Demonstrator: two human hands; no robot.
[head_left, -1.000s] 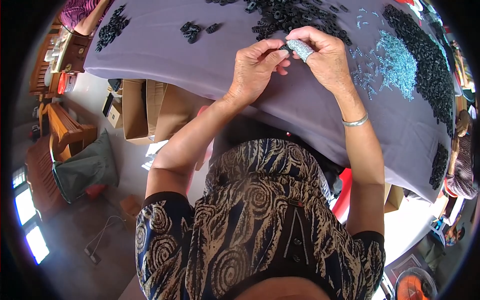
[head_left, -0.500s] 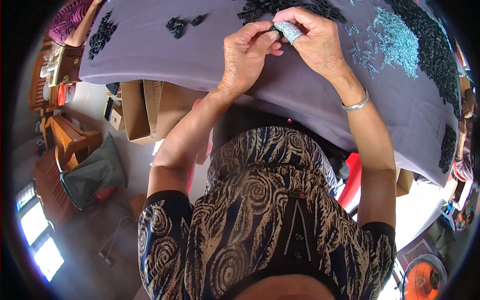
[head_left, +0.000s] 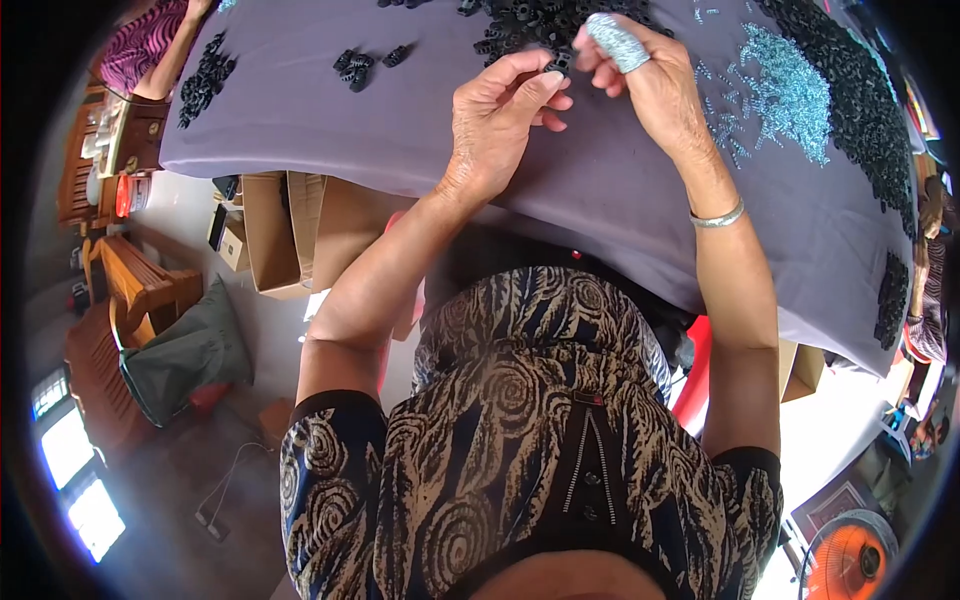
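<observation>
One black piece [head_left: 560, 63] in the head view, pinched in the left hand [head_left: 490, 125] near the pile [head_left: 535, 25]. The right hand [head_left: 658, 88] just came off it, fingers curled, can't tell if holding anything, so it's a one-handed hold now.

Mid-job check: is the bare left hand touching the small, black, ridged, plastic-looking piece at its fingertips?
Touching. The head view shows the bare left hand pinching the small, black, ridged, plastic-looking piece between thumb and index finger.
</observation>
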